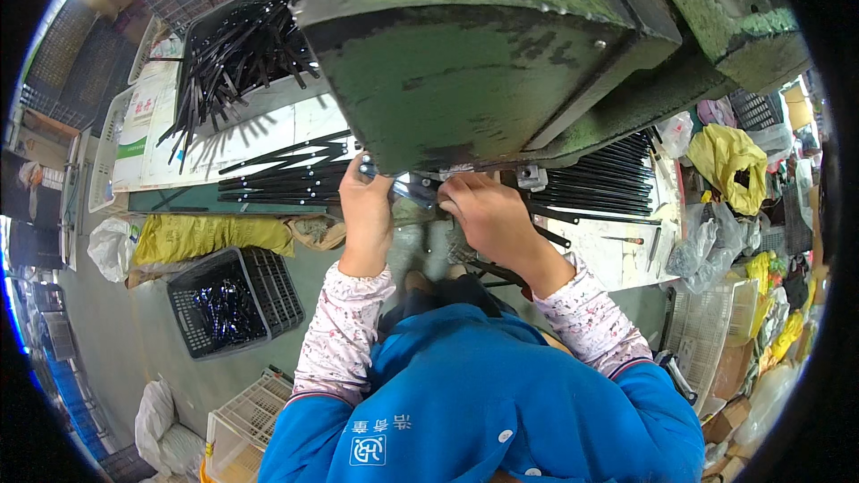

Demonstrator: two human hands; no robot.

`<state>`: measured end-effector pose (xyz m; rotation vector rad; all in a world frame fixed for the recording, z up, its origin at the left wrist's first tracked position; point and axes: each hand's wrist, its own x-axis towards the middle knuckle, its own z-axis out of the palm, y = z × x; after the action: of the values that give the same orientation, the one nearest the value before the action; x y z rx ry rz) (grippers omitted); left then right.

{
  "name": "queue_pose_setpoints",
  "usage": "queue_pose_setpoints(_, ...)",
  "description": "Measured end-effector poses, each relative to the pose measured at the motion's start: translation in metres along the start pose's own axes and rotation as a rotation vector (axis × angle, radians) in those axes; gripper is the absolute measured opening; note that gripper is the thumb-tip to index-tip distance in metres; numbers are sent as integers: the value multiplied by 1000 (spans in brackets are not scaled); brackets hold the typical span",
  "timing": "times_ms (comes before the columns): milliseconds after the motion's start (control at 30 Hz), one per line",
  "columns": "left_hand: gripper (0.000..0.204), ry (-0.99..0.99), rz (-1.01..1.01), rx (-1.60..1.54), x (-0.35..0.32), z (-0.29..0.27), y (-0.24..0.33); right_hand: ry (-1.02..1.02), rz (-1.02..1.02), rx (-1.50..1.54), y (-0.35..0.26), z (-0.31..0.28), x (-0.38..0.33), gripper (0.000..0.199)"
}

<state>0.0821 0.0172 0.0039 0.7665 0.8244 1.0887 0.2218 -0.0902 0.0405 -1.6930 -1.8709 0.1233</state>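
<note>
Under the front of a large green machine head point(447, 80), my two hands are close together. Thumb and fingers of my left hand point(365, 206) pinch one end of a shiny dark metal strip point(412, 189). My right hand point(488, 215) is closed on its other end, with the fingertips curled in. The machine head hides what lies just behind the strip. Left of my left hand, several black strips point(277, 183) with bright round spots lie side by side. More black strips point(599, 181) lie in a row to the right of my right hand.
At the back left, a bin point(259, 94) overflows with black strips. A black crate point(291, 291) with dark shiny parts stands on the floor below a yellow sack point(215, 237). A small brush-like tool point(624, 240) lies on the right tabletop, with plastic bags point(707, 246) beyond.
</note>
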Motion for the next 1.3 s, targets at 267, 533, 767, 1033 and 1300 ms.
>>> queue_pose_setpoints(267, 32, -15, -50, -2, -6, -6, 22, -57, 223, 335, 2, -1, -2, 18)
queue_pose_setpoints(533, 31, -73, -6, 43, -1, -6, 28, 132, 65, -57, 23, 23, -5, 25)
queue_pose_setpoints(767, 27, -145, -60, 89, -1, -4, 31, 168, 193, 404, 50, 63, -3, 24)
queue_pose_setpoints(1033, 12, -159, -122, 242, 10, -25, 17, 221, 95, 150, 30, 63, 9, 33)
queue_pose_setpoints(1300, 42, -45, -63, 677, -14, -16, 36, -79, 709, 330, 114, 41, -53, 34)
